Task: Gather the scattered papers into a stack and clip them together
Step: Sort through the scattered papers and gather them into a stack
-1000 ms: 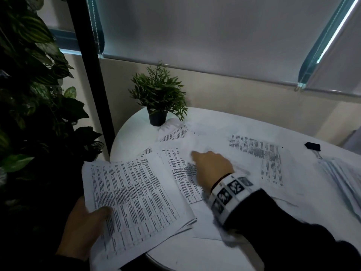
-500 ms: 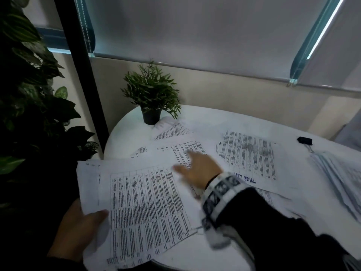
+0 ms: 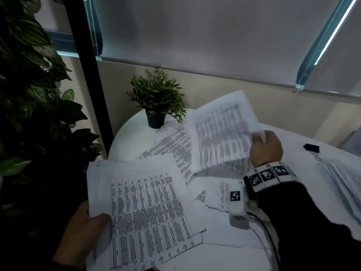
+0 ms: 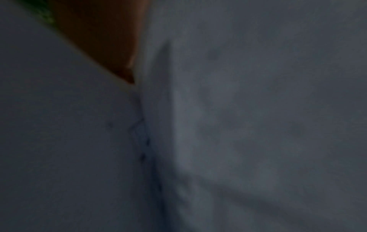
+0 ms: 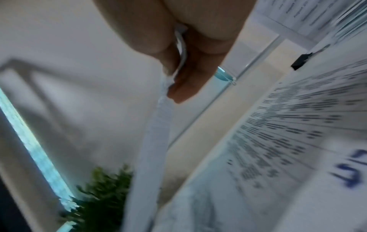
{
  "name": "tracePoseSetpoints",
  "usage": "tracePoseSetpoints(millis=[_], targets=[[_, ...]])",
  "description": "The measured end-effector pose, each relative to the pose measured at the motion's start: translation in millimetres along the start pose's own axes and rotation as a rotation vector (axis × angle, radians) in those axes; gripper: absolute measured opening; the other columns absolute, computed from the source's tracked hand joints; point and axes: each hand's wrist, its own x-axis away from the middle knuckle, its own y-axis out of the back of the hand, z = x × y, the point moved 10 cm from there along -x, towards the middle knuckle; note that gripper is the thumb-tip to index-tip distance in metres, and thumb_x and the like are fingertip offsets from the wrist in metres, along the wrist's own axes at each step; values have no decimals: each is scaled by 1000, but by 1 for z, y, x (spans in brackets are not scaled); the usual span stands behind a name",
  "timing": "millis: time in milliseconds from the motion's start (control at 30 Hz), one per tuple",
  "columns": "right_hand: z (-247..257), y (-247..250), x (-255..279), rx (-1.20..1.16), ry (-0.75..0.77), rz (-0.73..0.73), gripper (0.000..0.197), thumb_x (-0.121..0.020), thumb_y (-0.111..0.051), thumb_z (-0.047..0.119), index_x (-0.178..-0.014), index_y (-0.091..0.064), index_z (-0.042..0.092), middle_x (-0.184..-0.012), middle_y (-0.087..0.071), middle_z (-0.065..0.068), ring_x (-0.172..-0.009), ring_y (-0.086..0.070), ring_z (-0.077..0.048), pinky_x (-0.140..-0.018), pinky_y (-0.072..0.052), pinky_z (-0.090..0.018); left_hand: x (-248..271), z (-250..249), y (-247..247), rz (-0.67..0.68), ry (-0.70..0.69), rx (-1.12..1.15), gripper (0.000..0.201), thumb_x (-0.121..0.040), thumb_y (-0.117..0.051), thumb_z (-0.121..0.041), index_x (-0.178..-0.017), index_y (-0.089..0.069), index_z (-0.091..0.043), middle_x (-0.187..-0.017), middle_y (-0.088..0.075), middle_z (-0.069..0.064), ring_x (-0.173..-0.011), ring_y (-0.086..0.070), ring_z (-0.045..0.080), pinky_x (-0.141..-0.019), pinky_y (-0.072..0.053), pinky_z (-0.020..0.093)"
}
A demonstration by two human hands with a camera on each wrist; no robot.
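**A:** What is on the round white table [image 3: 134, 133]?

**B:** Printed sheets lie scattered and overlapping across its middle. The left hand [image 3: 82, 231] grips a gathered stack [image 3: 144, 208] by its near left corner, thumb on top; the stack overhangs the near left edge of the table. The right hand [image 3: 266, 148] pinches one lifted sheet [image 3: 220, 133] by its right edge, thumb against fingers, and holds it tilted above the middle of the table. The right wrist view shows the fingers [image 5: 188, 73] closed on that thin edge.

**A:** How will the paper handle?

**B:** My guess: very light and floppy. A single sheet sags and flutters, so an edge or corner pinch suits it. The stack looks slippery between layers, and its edges are uneven now, so it probably needs squaring before clipping.

**A:** Where is the clip?

**B:** A black binder clip [image 3: 311, 148] sits towards the far right edge of the table, untouched, near another pile of papers [image 3: 343, 178]. A small potted plant [image 3: 156, 100] stands at the far left edge.

**A:** And the left wrist view?

**B:** Dark and blurred; mostly pale paper.
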Motion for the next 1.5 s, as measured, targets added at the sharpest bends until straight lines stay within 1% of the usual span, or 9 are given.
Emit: tracePoseSetpoints(millis=[100, 300, 433, 567, 800, 1033, 1133, 1300, 1500], targets=[[24, 11, 21, -161, 92, -81, 25, -93, -50, 11, -115, -59, 3, -112, -63, -19, -103, -58, -32, -80, -40, -29, 0, 0, -4, -10, 55, 157, 38, -91, -49, 4, -129, -51, 0, -122, -57, 16, -103, -53, 31, -89, -37, 36], [35, -93, 162, -44, 234, 678, 29, -98, -46, 15, -126, -45, 23, -88, -66, -3, -52, -56, 3, -57, -49, -22, -9, 15, -7, 38, 73, 439, 71, -70, -55, -79, -129, -55, -39, -126, -62, -9, -118, -57, 26, -103, -39, 49], [36, -115, 192, 91, 286, 976, 21, -93, -49, 47, -105, -53, 31, -104, -64, 2, -96, -62, -16, -84, -48, -32, -17, 18, -7, 46, 39, 232, 54, -75, -73, -26, -126, -57, -17, -128, -60, 13, -117, -56, 37, -104, -37, 56], [11, -99, 95, 463, 191, 627, 54, -89, -47, 55, -129, -43, 20, -118, -61, -9, -110, -57, -28, -91, -47, -39, -20, 18, -5, 26, -2, -24, 55, -82, -62, 12, -134, -47, -2, -129, -56, 22, -115, -54, 42, -103, -36, 58], [-45, -105, 53, 1046, 289, 812, 75, -84, -63, 20, -145, -20, 9, -132, -50, -17, -117, -54, -30, -87, -45, -33, -19, 14, -7, 56, -37, -64, 54, -81, -59, 18, -132, -47, 6, -124, -58, 22, -113, -55, 42, -104, -37, 54], [-22, -83, 49, 1012, 316, 668, 25, -93, -44, 27, -108, -56, 10, -98, -60, -9, -90, -60, -25, -78, -46, -30, -9, 6, -10, 62, -54, -7, 50, -83, -56, 16, -130, -49, -1, -127, -58, 21, -102, -56, 31, -95, -40, 41], [35, -82, 107, 941, 580, 588, 37, -90, -49, 15, -126, -47, 19, -113, -64, -6, -101, -62, -27, -84, -50, -36, 2, -7, -15, 40, -47, 168, 43, -93, -56, -7, -135, -47, -10, -127, -52, 4, -117, -51, 29, -98, -34, 34], [73, -131, 278, 654, 1048, 1060, 30, -89, -56, 20, -118, -49, 13, -108, -62, -12, -98, -61, -33, -74, -45, -40, 16, -33, -20, 107, -101, 345, 51, -90, -53, -40, -137, -46, -24, -142, -46, -5, -124, -46, 16, -106, -28, 32], [50, -146, 254, 273, 589, 1331, 90, -69, -50, 80, -143, -24, 35, -148, -39, 1, -126, -49, -21, -105, -40, -42, 5, -4, -10, 66, -120, -67, 44, -80, -63, 10, -119, -58, -10, -103, -68, 8, -97, -65, 27, -82, -47, 32]])
